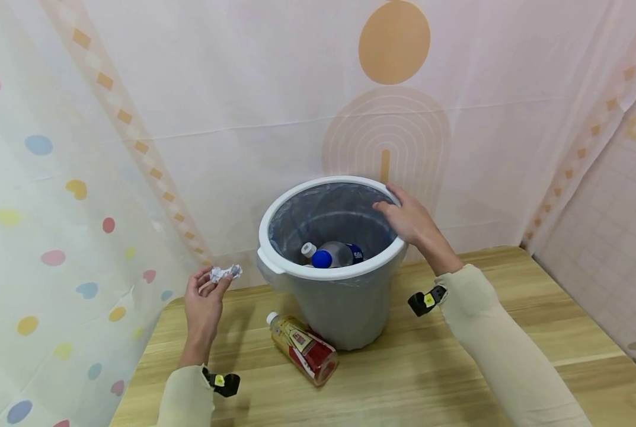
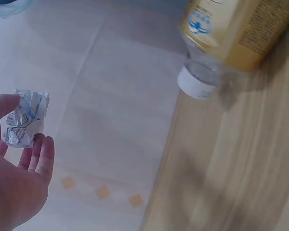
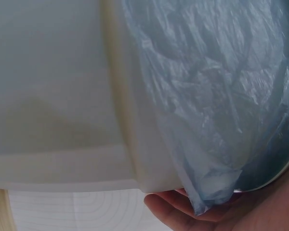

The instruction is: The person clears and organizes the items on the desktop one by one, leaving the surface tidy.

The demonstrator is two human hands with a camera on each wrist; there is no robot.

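A grey bin (image 1: 344,308) with a white rim (image 1: 275,268) and a bluish liner (image 3: 221,96) stands on the wooden table (image 1: 414,379). A clear bottle with a blue cap (image 1: 331,255) lies inside it. My right hand (image 1: 408,216) rests on the far right rim, its fingers over the liner's edge. To the left of the bin my left hand (image 1: 205,296) is raised and pinches a crumpled paper ball (image 1: 224,273) (image 2: 25,119). A tea bottle with a red and yellow label (image 1: 304,350) (image 2: 231,33) lies on its side in front of the bin.
Patterned curtains close in the left side, the back and the right side. The table's left edge runs close beside my left forearm. Bare wood stretches to the right of the bin.
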